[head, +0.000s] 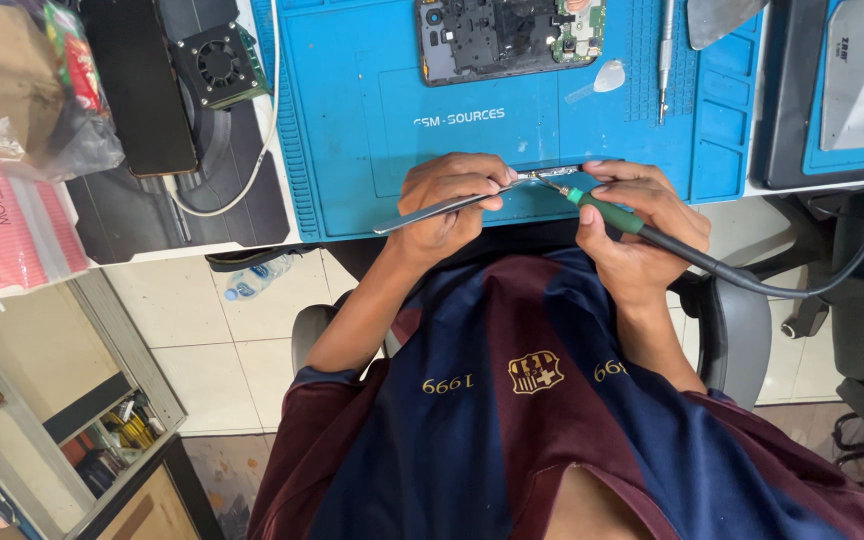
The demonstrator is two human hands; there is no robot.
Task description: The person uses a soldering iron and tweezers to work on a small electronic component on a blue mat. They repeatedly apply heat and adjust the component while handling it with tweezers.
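Near the middle of the frame my left hand (447,200) pinches a pair of slim silver metal tweezers (452,206) between thumb and fingers, the long shaft running out toward the lower left and the tips pointing right. My right hand (632,225) wraps its fingers around a green-handled soldering iron (607,212), thumb and forefinger pressed close to the front of the grip, its black cable (802,285) trailing off to the right edge. The tweezer tips and the iron's point meet at a small narrow metal strip part (550,176) lying on the lower edge of the blue silicone work mat (372,120), right between my two hands. At the top centre of the mat lies an opened dark phone with its circuit board exposed (508,35), well apart from my fingers. A silver screwdriver (665,55) lies to its right, and a small black cooling fan (217,62) sits at the upper left, beside the mat.
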